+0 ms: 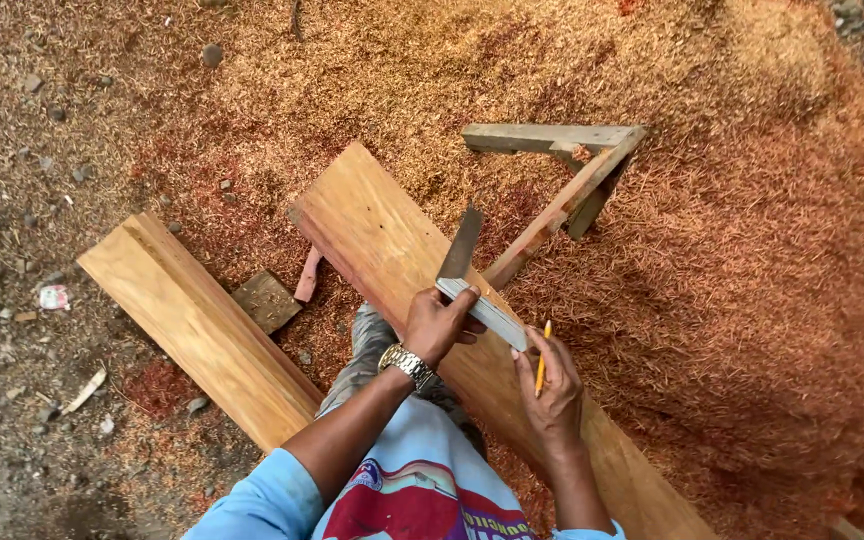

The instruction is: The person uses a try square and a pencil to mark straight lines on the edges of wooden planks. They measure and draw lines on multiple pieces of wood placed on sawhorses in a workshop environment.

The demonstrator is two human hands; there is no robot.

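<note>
Pressing a try square (477, 290) down onto the long plank (392, 250), the left hand (439, 325) has its grip closed over the square's pale stock, fingers wrapped along the near side, a gold-coloured watch (407, 363) on the wrist. The stock lies along the plank's right edge, and the dark blade runs up and across the board's face toward its far end. Just beside it, the right hand (552, 385) pinches a yellow pencil (543, 357) between thumb and fingers, grip shut on it, the tip pointing up toward the near end of the stock; whether the tip touches the wood cannot be told from here. The plank itself lies slantwise on the ground, running from the upper middle down to the lower right, over the person's knee. A second plank (202, 330) lies to the left, roughly parallel, well apart from both hands. Between the two boards sit a small dark wood offcut (267, 300) and a thin reddish sliver (307, 275). Beyond the square, a rough triangular wooden frame (562, 180) rests on a thick spread of reddish sawdust (752, 300). Grey stones dot the bare ground (12, 200) on the left.
</note>
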